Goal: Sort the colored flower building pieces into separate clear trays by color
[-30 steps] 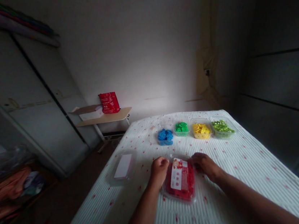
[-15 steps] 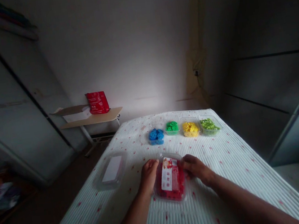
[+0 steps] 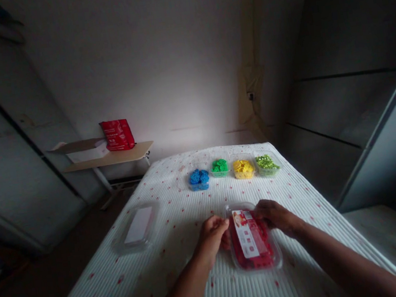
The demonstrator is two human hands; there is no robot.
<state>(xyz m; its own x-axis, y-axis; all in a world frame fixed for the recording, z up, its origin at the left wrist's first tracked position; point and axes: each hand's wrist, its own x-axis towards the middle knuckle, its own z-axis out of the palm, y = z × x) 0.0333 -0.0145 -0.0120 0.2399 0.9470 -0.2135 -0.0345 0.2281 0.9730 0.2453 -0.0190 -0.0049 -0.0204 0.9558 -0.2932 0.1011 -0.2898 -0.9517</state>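
Observation:
A clear lidded plastic box (image 3: 255,242) full of red pieces, with a white label on its lid, lies on the white striped table (image 3: 184,275) in front of me. My left hand (image 3: 213,233) is curled against the box's left edge near its far corner. My right hand (image 3: 274,216) grips the far right corner, fingers bent over the rim. Both hands hold the box.
Four open tubs stand in a row at the table's far end: blue (image 3: 199,179), green (image 3: 219,167), yellow (image 3: 243,168) and light green (image 3: 267,163). A clear lid with a white label (image 3: 137,226) lies at the left. A side table with a red bag (image 3: 117,135) stands by the wall.
The box has turned so its near end points right, and it sits further right in view. Both hands stayed on its far corners. My view swung to the right.

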